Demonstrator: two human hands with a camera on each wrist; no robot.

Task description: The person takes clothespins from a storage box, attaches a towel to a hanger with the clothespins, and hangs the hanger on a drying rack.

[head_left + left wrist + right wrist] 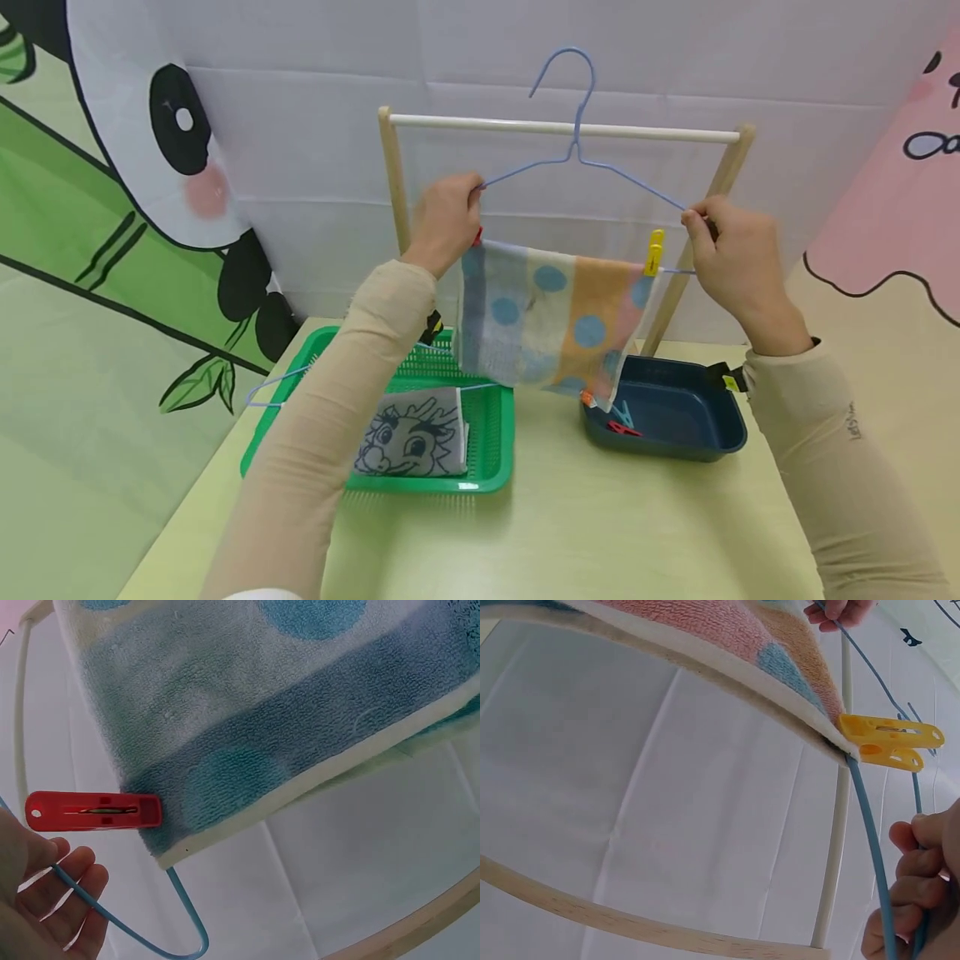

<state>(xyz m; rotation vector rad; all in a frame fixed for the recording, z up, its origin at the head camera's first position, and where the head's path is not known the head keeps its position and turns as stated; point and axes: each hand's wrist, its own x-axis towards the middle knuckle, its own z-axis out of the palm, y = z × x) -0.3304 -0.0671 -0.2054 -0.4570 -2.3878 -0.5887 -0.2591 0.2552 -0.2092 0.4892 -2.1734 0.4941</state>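
Note:
A blue wire hanger [576, 150] is held up in front of the rack, its hook above the white bar. My left hand [447, 218] pinches its left shoulder, and my right hand [738, 258] grips the right shoulder near the bend. Over the hanger's lower wire hangs a towel [551, 321] with coloured stripes and blue dots. A red clothespin [94, 811] clips one top corner beside the left fingers; a yellow clothespin [654, 252] clips the other, near the right hand.
A wooden rack with a white bar [480, 124] stands at the back. On the left, a green basket [491, 483] holds a grey folded cloth [412, 433] and another hanger [262, 404]. A dark blue basin [690, 450] on the right contains several clothespins [622, 428].

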